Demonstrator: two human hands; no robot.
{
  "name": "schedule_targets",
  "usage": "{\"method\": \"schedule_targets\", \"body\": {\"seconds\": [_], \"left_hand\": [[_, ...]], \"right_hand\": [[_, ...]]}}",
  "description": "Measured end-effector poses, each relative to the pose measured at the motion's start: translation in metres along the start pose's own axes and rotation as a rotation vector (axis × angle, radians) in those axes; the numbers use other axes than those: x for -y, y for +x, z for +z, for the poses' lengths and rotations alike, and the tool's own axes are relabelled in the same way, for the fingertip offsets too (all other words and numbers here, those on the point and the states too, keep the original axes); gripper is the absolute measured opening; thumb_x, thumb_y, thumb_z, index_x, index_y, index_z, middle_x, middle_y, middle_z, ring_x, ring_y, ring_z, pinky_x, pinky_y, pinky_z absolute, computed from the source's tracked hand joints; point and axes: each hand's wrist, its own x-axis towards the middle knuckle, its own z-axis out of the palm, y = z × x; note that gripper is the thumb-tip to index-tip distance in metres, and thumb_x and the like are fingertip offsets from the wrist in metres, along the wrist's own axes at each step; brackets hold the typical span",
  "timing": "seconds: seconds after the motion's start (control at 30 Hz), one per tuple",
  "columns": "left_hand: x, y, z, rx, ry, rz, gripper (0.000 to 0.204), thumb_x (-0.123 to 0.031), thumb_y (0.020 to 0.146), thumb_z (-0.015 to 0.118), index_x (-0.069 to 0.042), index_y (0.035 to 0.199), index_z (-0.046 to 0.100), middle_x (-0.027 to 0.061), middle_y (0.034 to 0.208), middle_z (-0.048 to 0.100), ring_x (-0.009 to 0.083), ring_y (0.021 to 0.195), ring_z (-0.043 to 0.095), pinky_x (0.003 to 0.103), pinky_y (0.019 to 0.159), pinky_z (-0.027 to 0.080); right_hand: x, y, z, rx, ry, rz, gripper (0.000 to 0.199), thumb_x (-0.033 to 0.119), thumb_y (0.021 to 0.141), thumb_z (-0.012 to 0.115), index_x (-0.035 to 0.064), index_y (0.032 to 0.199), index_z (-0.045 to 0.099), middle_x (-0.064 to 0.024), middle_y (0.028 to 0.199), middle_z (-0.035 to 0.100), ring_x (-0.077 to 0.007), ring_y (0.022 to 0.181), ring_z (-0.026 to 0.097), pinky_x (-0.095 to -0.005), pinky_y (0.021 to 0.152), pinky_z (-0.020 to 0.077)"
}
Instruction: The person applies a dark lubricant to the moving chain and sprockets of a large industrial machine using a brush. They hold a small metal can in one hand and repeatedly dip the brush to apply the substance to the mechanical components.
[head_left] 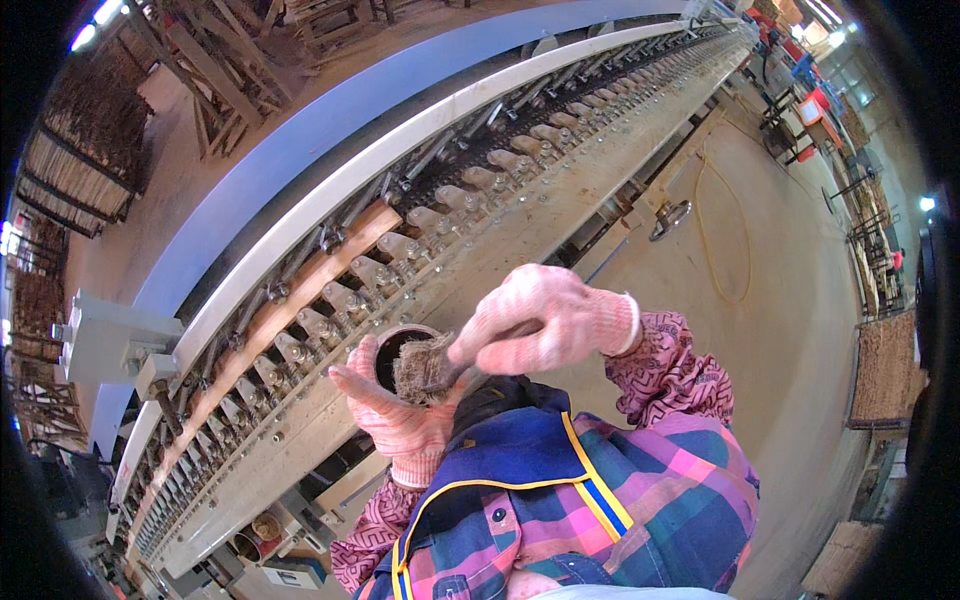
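My left hand [405, 418], in a pink-striped knit glove, is wrapped round a round, open-topped can [390, 355] with a dark inside. A brush [425, 368] with matted, brownish bristles lies across the can's mouth, and my right hand [555, 318], gloved alike, grips its handle. Whether the can holds anything cannot be made out. Just beyond my hands runs a long machine with a row of metal clamps [400, 250]. A strip of wood [290, 300] lies lengthwise along these clamps.
The machine's pale front ledge [470, 270] passes close ahead of me. A white rail [430, 125] and a blue beam [300, 130] run along its far side. To the right, a handwheel [670, 220] sticks out near a yellow hose [748, 240] on the floor. Wood stacks [75, 180] stand far left.
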Motion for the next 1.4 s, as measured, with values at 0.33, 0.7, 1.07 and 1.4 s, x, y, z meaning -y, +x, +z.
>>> {"method": "schedule_targets", "body": {"seconds": [0.33, 0.7, 1.07, 1.4], "left_hand": [[-0.002, 0.0, 0.017, -0.011, 0.081, 0.198, 0.124, -0.052, 0.072, 0.086, -0.002, 0.158, 0.013, 0.0215, 0.126, 0.061, 0.042, 0.099, 0.063, 0.055, 0.087, 0.05], [-0.022, 0.009, 0.004, 0.049, 0.1, 0.144, 0.149, -0.034, 0.055, 0.1, -0.011, 0.165, 0.003, 0.0251, 0.133, 0.061, 0.0388, 0.106, 0.065, 0.049, 0.093, 0.051], [-0.024, 0.013, 0.001, 0.177, 0.209, 0.1, 0.149, -0.041, 0.055, 0.099, -0.003, 0.163, 0.003, 0.0227, 0.137, 0.057, 0.0429, 0.116, 0.059, 0.053, 0.102, 0.046], [-0.019, 0.017, 0.004, 0.118, 0.05, 0.063, 0.131, -0.033, 0.053, 0.097, 0.0, 0.156, 0.024, 0.0216, 0.129, 0.059, 0.0425, 0.115, 0.058, 0.053, 0.1, 0.046]], "right_hand": [[-0.022, 0.034, 0.064, 0.149, -0.822, 0.13, 0.037, 0.048, 0.089, 0.059, 0.0156, 0.077, 0.07, -0.0131, 0.07, 0.068, -0.0391, 0.07, 0.069, -0.0531, 0.061, 0.0525], [-0.012, -0.014, 0.024, -0.257, 0.459, 0.559, 0.029, 0.032, 0.094, 0.074, 0.0049, 0.105, 0.079, 0.0003, 0.075, 0.069, -0.0035, 0.061, 0.055, -0.02, 0.055, 0.0432], [-0.042, -0.034, 0.049, -0.476, 0.697, 0.483, 0.031, 0.027, 0.092, 0.079, 0.0021, 0.109, 0.076, 0.0009, 0.075, 0.067, -0.0042, 0.06, 0.053, -0.021, 0.054, 0.0415], [-0.034, -0.023, 0.043, -0.556, 0.625, 0.435, 0.02, 0.022, 0.094, 0.076, 0.0032, 0.101, 0.078, -0.0002, 0.069, 0.065, -0.0051, 0.056, 0.052, -0.0226, 0.052, 0.0403]]}}
